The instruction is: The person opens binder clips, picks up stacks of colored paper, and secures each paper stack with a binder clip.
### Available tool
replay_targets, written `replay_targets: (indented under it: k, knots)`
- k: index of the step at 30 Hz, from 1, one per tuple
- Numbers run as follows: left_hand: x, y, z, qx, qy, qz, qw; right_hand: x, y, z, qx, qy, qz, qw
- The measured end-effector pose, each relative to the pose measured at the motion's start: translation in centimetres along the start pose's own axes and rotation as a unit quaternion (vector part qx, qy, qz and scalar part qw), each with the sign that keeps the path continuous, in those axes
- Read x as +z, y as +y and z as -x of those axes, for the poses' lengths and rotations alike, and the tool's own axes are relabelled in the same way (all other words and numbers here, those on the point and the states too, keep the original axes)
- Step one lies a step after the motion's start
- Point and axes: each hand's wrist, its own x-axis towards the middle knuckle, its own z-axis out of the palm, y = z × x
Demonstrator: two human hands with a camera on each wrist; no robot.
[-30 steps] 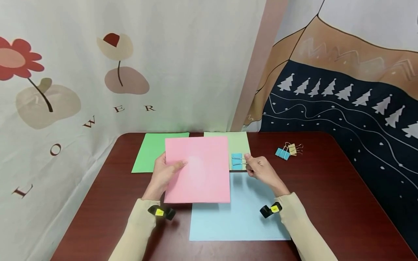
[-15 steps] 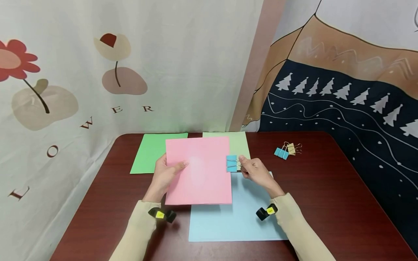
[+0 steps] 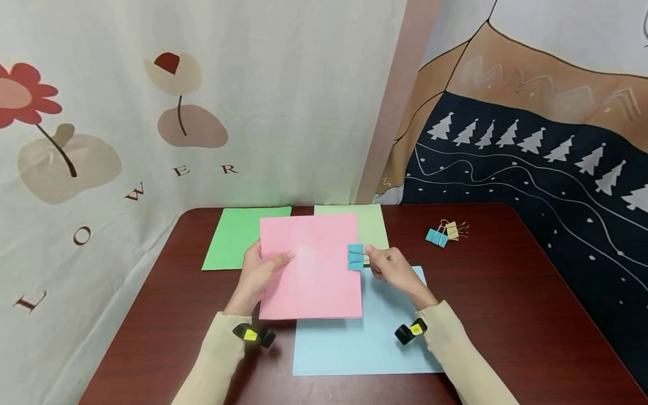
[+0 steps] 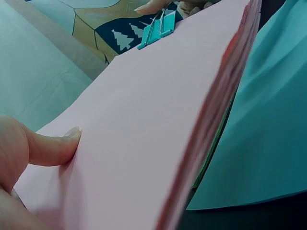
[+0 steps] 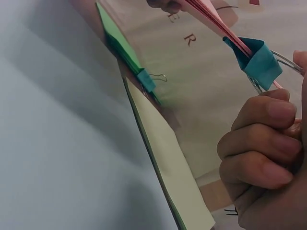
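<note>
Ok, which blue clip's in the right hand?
The blue clip on the pink stack; a second clip grips the green stack, a third clip lies by the yellow clip.

Dark reddish-brown tabletop [image 3: 516, 304] with rounded far corners; behind it, pale cloth [image 3: 304, 112] printed with flowers [image 3: 20, 93] and letters [image 3: 229, 169]; at right, navy-and-tan cloth [image 3: 536, 194] with white trees [image 3: 486, 136].

Pink paper stack [image 3: 314, 287] smooth with a faint sheen, its blue binder clip [image 3: 355, 257] smooth painted-looking metal, wire handles [image 5: 288, 61] bright bare metal, light-blue sheet [image 3: 349, 351] matt paper, tabletop [image 3: 511, 304] polished wood-look, flower-print hanging [image 3: 304, 112] matt creased cloth.
</note>
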Motion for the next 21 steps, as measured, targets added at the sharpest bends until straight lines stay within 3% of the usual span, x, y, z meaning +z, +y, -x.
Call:
replay_targets:
  k: [10, 21]
  knots:
    - [-0.6, -0.1, -0.3, -0.008, -0.008, -0.028, 0.9995, -0.1, -0.5, 0.4, 0.049, -0.019, 0.035, 0.9980]
    - [-3.7, 0.1, 0.1, -0.025, -0.025, -0.017, 0.9992, 1.1, -2.2, -0.1, 0.024, -0.014, 0.078, 0.9966]
